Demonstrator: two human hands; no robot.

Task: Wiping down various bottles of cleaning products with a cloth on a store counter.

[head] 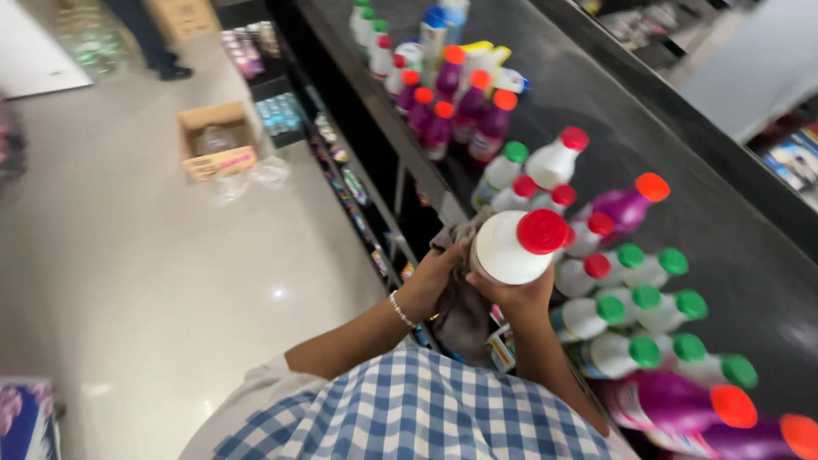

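Note:
My right hand (518, 296) grips a white bottle with a red cap (516, 244) from underneath, held up close in front of me. My left hand (436, 274) presses a grey-brown cloth (461, 308) against the bottle's left side; the cloth hangs down between my forearms. A beaded bracelet sits on my left wrist. Just beyond the held bottle, more white bottles with red and green caps (632, 300) lie on a dark shelf top (699, 204).
Purple bottles with orange caps (460, 106) stand farther along the shelf, and others (682, 405) lie at the near end. Lower shelves (349, 183) hold small goods. An open cardboard box (217, 140) sits on the glossy floor, where a person's legs (153, 34) stand.

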